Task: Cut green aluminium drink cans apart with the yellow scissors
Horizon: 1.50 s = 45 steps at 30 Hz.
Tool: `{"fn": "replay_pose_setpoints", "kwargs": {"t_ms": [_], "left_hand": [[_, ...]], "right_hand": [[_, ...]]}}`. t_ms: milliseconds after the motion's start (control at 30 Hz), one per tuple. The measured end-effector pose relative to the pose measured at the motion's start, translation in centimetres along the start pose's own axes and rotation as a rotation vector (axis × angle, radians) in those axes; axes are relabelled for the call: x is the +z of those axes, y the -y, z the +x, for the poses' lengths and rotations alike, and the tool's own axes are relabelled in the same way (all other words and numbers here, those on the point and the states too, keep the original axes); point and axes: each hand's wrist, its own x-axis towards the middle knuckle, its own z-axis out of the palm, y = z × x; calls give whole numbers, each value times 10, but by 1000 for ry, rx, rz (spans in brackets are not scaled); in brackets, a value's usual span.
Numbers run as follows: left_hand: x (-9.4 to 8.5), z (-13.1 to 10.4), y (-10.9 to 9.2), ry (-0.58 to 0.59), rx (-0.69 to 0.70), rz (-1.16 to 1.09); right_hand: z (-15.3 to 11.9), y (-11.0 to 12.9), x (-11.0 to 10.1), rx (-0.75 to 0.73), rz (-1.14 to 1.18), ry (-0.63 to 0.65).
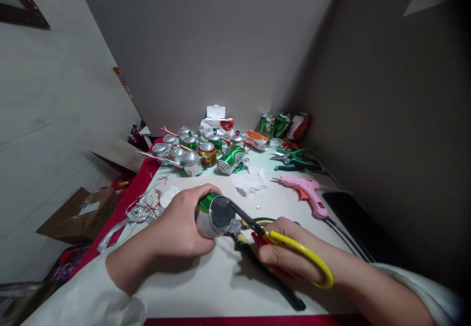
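My left hand (184, 218) is wrapped round a green and silver can (209, 218), whose open cut end faces right. My right hand (287, 252) grips scissors with yellow and red handles (305, 255). The dark scissor blades reach to the rim of the can, where a crumpled strip of metal (234, 226) sticks out. Beneath the scissors, pliers with dark handles (274, 279) lie on the white table (191, 291).
Behind my hands stand several small can-made pots (191, 163), with a green can (231, 160) lying beside them. Crumpled tissue (250, 180) is mid-table. A pink glue gun (307, 193) and green-handled cutters (294, 159) lie right. Metal scraps (142, 213) lie left.
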Motion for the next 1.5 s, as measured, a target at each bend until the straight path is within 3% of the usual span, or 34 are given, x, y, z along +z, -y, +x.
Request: {"fn": "replay_pose_setpoints", "kwargs": {"t_ms": [300, 533, 733, 1000, 1267, 1500], "left_hand": [[-10, 1, 3, 141, -59, -77], [-7, 1, -1, -2, -23, -32], [-2, 0, 0, -18, 14, -103], [5, -2, 3, -36, 56, -204], [7, -1, 8, -54, 112, -249], [9, 1, 13, -63, 143, -283]], "right_hand": [[7, -8, 5, 64, 157, 59], [11, -20, 8, 11, 265, 24], [13, -28, 1, 0, 442, 157], [20, -42, 7, -81, 743, 349], [25, -54, 10, -117, 940, 601], [32, -63, 18, -144, 1052, 738]]}}
